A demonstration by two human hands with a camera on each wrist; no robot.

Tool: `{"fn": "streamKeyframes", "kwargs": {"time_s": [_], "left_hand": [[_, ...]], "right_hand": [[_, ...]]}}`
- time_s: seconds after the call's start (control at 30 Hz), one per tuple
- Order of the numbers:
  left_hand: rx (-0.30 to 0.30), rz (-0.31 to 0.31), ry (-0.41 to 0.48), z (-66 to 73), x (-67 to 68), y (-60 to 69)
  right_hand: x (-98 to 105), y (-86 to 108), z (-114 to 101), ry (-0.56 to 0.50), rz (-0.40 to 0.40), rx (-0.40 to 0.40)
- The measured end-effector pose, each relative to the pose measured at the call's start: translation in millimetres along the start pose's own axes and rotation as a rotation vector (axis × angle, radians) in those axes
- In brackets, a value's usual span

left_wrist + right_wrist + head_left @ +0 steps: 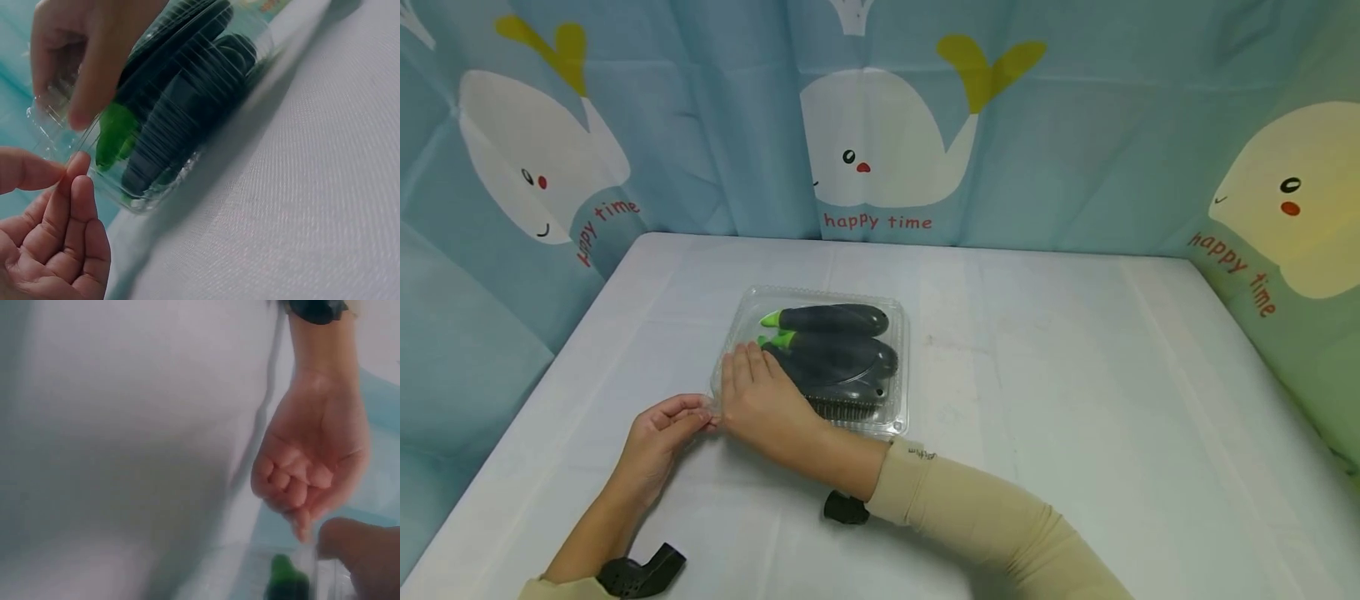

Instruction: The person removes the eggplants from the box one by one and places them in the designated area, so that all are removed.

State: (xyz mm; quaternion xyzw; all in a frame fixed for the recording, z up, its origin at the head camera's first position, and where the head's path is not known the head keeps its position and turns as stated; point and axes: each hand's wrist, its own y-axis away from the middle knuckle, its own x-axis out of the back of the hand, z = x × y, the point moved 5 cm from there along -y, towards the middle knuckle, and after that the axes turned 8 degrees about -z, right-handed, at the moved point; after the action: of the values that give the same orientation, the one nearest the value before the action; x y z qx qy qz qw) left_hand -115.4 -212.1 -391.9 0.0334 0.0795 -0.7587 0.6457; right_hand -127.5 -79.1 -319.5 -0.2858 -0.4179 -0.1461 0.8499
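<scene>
A clear plastic clamshell box (pixel 747 310) lies on the table with several dark eggplants (pixel 835 320) with green stem ends inside. My left hand (pixel 655 442) pinches the box's near left edge between thumb and index finger; its other fingers are loosely bent, as the left wrist view shows. My right hand (pixel 771 408) reaches across and rests on the left side of the box, fingers straight and side by side. Its thumb (pixel 94 94) lies at the edge close to the left fingertips. The right hand hides the box's near left part.
A white cloth covers the table (pixel 1075 375). Behind it hangs a blue curtain (pixel 715 125) with whale prints. Black devices are on both wrists, the left one (pixel 640 573) near the front edge.
</scene>
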Motion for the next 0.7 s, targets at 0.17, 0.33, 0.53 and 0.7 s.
{"fn": "streamKeyframes", "kwargs": {"time_s": [0.17, 0.33, 0.53, 0.7], "left_hand": [[0.03, -0.003, -0.025, 0.3, 0.2, -0.3], [0.053, 0.001, -0.03, -0.3, -0.5, -0.1], [0.076, -0.009, -0.037, -0.8, -0.3, 1.8], [0.076, -0.033, -0.039, -0.6, 0.2, 1.8]], "right_hand": [[1.8, 7.2, 7.2, -0.03, -0.054, 0.03], [2.4, 17.1, 13.7, -0.07, -0.092, 0.06], [3.4, 40.9, 30.7, -0.16, -0.213, 0.085], [5.6, 56.7, 42.0, -0.253, -0.287, 0.107]]}}
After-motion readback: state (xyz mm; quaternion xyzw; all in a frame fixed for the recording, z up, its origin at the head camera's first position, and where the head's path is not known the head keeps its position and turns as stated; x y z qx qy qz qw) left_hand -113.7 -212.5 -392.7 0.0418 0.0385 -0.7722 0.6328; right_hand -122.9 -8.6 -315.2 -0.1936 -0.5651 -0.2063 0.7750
